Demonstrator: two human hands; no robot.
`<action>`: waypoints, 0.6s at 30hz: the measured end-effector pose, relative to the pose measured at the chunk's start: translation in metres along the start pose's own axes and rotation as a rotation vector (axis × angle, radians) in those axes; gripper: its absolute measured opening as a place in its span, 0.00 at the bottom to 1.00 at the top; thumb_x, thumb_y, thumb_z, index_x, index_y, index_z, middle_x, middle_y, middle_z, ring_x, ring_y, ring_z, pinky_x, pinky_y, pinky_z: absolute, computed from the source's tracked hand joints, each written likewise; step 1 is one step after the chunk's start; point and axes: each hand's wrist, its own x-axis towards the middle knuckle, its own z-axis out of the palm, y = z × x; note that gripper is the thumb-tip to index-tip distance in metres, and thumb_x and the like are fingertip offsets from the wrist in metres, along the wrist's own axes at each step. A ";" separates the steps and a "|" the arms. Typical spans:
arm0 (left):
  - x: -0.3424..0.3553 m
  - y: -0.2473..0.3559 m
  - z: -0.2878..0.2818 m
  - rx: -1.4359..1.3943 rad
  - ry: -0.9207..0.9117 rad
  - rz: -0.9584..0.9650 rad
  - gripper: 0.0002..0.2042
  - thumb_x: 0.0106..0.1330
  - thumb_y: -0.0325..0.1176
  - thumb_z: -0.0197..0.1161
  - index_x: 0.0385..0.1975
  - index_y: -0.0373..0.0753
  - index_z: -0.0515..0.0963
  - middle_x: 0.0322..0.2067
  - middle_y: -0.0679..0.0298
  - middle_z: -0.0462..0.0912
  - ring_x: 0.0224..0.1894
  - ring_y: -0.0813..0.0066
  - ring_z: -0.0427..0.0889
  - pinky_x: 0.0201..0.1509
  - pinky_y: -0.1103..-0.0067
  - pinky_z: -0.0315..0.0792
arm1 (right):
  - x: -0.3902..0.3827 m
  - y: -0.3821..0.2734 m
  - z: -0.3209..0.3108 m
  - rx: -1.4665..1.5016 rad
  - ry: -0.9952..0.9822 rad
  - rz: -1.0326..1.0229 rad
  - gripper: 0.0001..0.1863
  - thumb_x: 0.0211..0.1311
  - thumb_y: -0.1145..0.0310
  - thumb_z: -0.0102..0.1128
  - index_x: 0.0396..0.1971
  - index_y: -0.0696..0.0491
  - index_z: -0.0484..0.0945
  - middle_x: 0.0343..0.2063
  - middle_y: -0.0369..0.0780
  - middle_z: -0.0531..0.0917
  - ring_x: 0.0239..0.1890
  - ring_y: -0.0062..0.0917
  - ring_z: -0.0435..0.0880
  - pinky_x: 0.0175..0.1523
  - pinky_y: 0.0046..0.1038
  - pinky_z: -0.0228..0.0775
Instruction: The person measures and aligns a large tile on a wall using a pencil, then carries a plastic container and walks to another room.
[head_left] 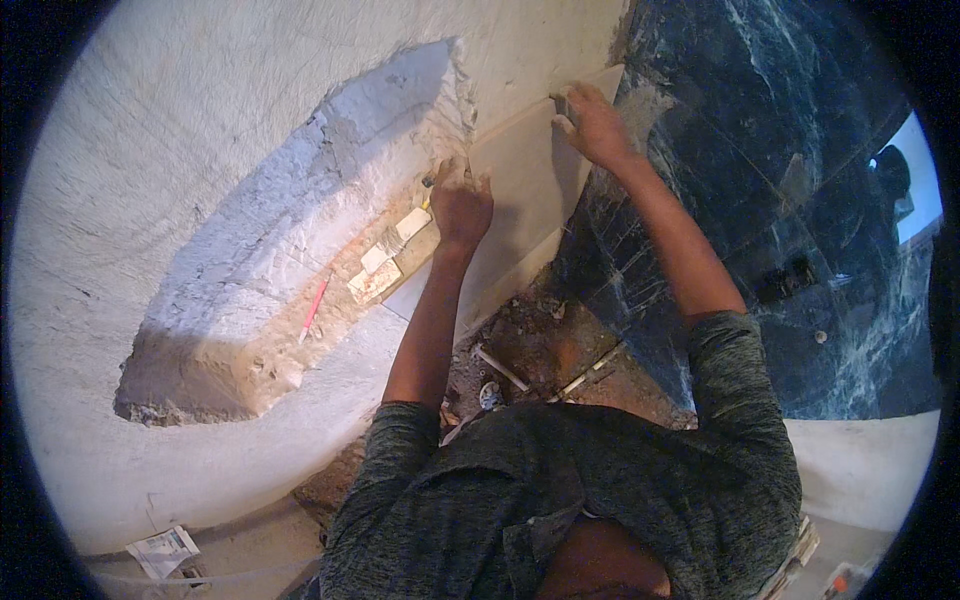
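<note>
A large pale tile [520,230] stands against the plastered wall [230,110], beside a rough recessed niche [240,270]. My left hand [460,205] has its fingers curled at the tile's left part, by the niche edge; the fingertips are partly hidden. My right hand [595,130] grips the tile's upper edge near its right end, fingers bent and thumb lower on the face. Small cream pieces [375,275] lie along the niche ledge below my left hand, near a pink pencil-like stick [314,305].
Dark blue veined tiling [740,120] covers the adjoining wall at the right. Below are a dirty floor [555,340] with debris and pale rods [505,368]. A paper sheet [163,552] lies at the lower left.
</note>
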 end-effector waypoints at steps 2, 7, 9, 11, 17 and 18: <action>0.001 0.002 -0.001 -0.008 0.058 0.010 0.13 0.52 0.31 0.64 0.34 0.31 0.73 0.34 0.46 0.75 0.42 0.48 0.75 0.46 0.65 0.71 | 0.001 0.008 0.002 -0.013 0.002 0.004 0.26 0.56 0.63 0.61 0.52 0.57 0.68 0.55 0.51 0.69 0.57 0.44 0.69 0.59 0.38 0.64; 0.009 0.015 -0.013 -0.160 -0.044 -0.073 0.11 0.50 0.27 0.66 0.26 0.33 0.68 0.27 0.50 0.71 0.33 0.51 0.73 0.37 0.63 0.67 | 0.006 0.027 0.001 -0.038 -0.046 0.009 0.25 0.55 0.64 0.62 0.51 0.58 0.69 0.56 0.51 0.68 0.58 0.45 0.68 0.61 0.38 0.63; 0.007 0.012 -0.014 -0.200 -0.038 -0.099 0.12 0.50 0.26 0.66 0.25 0.33 0.67 0.26 0.51 0.70 0.30 0.51 0.72 0.35 0.62 0.66 | 0.012 0.018 -0.005 -0.031 -0.101 0.027 0.25 0.55 0.63 0.61 0.52 0.57 0.69 0.56 0.50 0.69 0.59 0.43 0.67 0.62 0.38 0.61; 0.006 0.011 -0.013 -0.241 -0.061 -0.171 0.12 0.49 0.26 0.67 0.25 0.33 0.67 0.26 0.51 0.70 0.28 0.50 0.71 0.33 0.62 0.66 | 0.013 0.017 -0.005 -0.030 -0.107 0.010 0.25 0.55 0.63 0.61 0.52 0.57 0.69 0.56 0.50 0.69 0.59 0.43 0.67 0.62 0.39 0.61; 0.003 0.010 -0.006 -0.187 -0.004 -0.134 0.12 0.49 0.28 0.67 0.27 0.33 0.70 0.28 0.50 0.72 0.31 0.48 0.73 0.35 0.62 0.68 | 0.008 0.019 -0.002 -0.033 -0.029 -0.021 0.25 0.56 0.64 0.61 0.51 0.58 0.68 0.54 0.51 0.69 0.55 0.46 0.70 0.57 0.39 0.66; 0.002 0.010 -0.006 -0.190 -0.006 -0.145 0.12 0.49 0.29 0.67 0.28 0.33 0.70 0.29 0.49 0.72 0.32 0.48 0.73 0.36 0.62 0.69 | 0.007 0.017 -0.003 -0.034 -0.031 -0.001 0.25 0.56 0.64 0.61 0.51 0.58 0.69 0.54 0.51 0.69 0.55 0.46 0.70 0.57 0.39 0.66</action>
